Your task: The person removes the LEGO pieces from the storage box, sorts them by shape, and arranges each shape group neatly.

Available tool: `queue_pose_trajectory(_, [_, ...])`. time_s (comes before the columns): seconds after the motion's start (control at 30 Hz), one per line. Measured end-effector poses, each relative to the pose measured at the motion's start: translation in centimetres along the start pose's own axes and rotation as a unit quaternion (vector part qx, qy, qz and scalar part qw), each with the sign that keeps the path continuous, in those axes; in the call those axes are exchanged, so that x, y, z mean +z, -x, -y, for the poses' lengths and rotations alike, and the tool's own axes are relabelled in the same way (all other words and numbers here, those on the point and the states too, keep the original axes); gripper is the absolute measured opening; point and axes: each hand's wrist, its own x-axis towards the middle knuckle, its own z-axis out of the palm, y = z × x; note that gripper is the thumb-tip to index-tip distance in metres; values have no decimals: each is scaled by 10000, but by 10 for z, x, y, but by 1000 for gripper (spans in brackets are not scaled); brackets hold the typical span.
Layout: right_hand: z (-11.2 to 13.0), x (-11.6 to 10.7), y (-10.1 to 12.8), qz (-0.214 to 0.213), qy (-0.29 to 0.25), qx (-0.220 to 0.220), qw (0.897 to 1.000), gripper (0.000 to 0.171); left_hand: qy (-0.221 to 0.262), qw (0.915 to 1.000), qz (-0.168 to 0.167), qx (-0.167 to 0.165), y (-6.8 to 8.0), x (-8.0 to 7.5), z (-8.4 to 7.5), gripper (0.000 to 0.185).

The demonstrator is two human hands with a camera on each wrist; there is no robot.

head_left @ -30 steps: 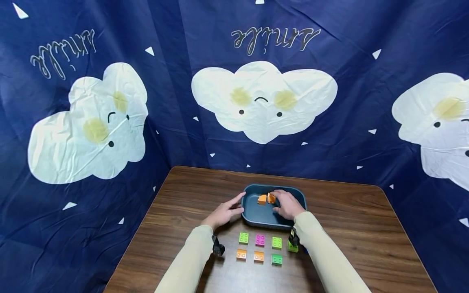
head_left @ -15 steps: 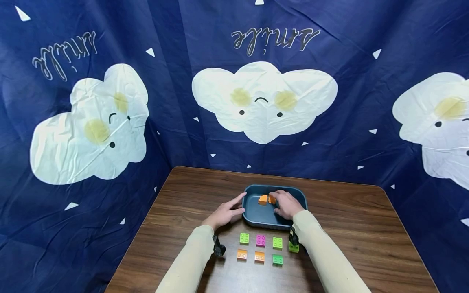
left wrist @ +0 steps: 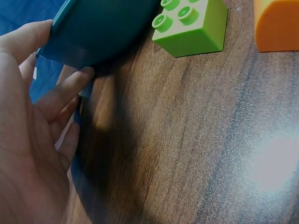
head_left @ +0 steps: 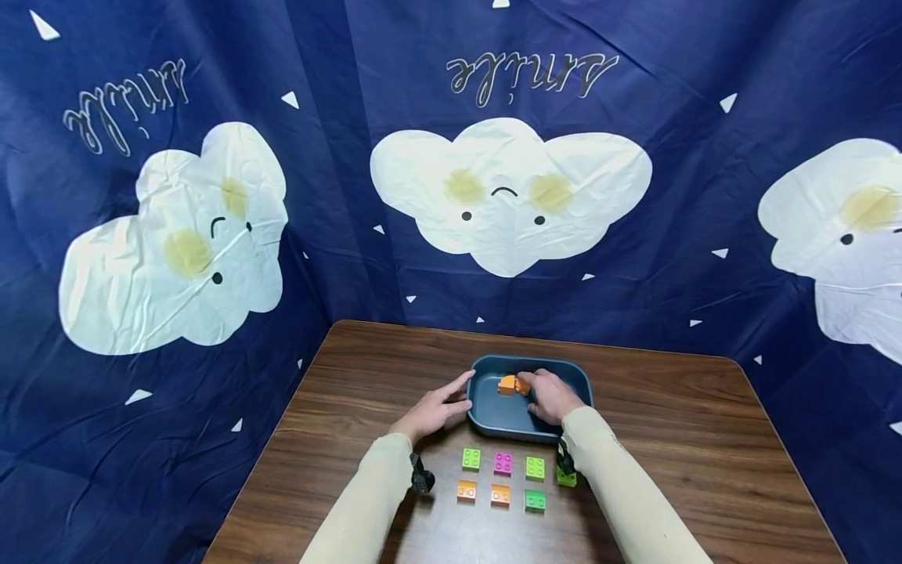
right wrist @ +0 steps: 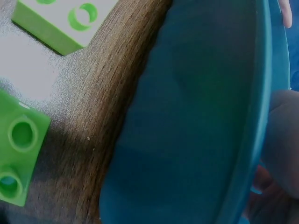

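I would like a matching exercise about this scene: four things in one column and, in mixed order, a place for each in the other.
Things:
1. orange block
2. pink block
3. left hand
4. dark green block

Places:
A. against the tray's left rim
B. inside the tray, at the right hand's fingertips
C. right end of the near row on the table
D. middle of the far row on the table

Pairs: 1-B, 2-D, 3-A, 4-C

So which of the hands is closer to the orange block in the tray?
The right hand: its fingers are at the orange block inside the tray. The left hand rests against the tray's outer left wall, apart from the block.
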Motion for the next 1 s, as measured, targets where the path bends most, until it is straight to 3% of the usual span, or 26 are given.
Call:
queue_pose_trajectory(0.3, [-2, 0, -2, -258, -38, -7, 9997, 50, -61, 10000, -37, -39, 0, 0, -2, 64])
queue_pose_trajectory(0.57, [-4, 3, -1, -523, -275, -142, 9982, 23, 25, 10000, -6, -88, 1, 0, -3, 63])
queue_pose_trajectory(1.0, [-7, 3, 3, -554, -394, -238, 9974, 16, 13, 10000, -58, -29, 1, 1, -2, 63])
